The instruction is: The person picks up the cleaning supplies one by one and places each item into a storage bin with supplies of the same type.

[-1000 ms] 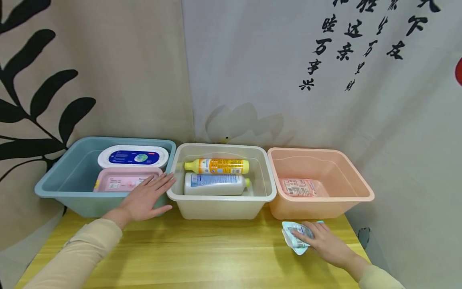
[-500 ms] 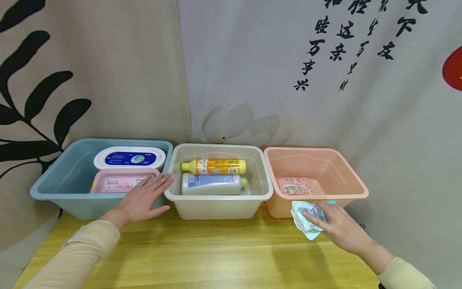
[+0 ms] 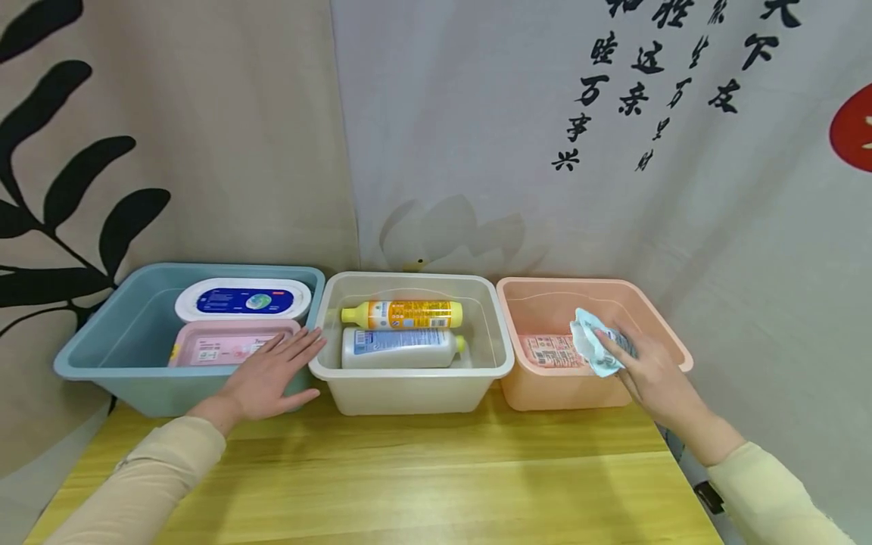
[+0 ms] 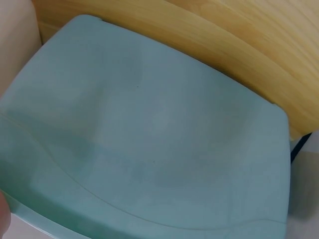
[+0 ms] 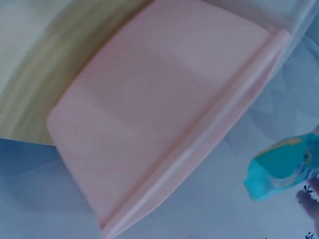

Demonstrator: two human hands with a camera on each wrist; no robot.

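Note:
My right hand point(image 3: 650, 371) grips a small light-blue soft packet point(image 3: 591, 341) above the peach bin point(image 3: 568, 393); in the right wrist view, the blurred teal packet point(image 5: 281, 167) shows beyond the bin's rim. A flat pink printed packet point(image 3: 552, 351) lies inside that bin. My left hand point(image 3: 269, 378), fingers straight, rests at the front right corner of the blue bin point(image 3: 150, 390), fingertips near the white bin's rim. Inside the blue bin are a white pack with a dark-blue label point(image 3: 244, 300) and a pink pack point(image 3: 228, 344). The left wrist view is filled by the blue bin's wall point(image 4: 159, 124).
Between the other two bins stands the white bin point(image 3: 412, 397), holding a yellow bottle point(image 3: 409, 314) and a white bottle point(image 3: 398, 348), both lying flat. All three bins line the back of a wooden table point(image 3: 409, 477), against a printed curtain point(image 3: 463, 136).
My right hand has lifted the light-blue packet off the table front and carried it up and away over the peach bin. My left hand stays in place. The head view has shifted slightly.

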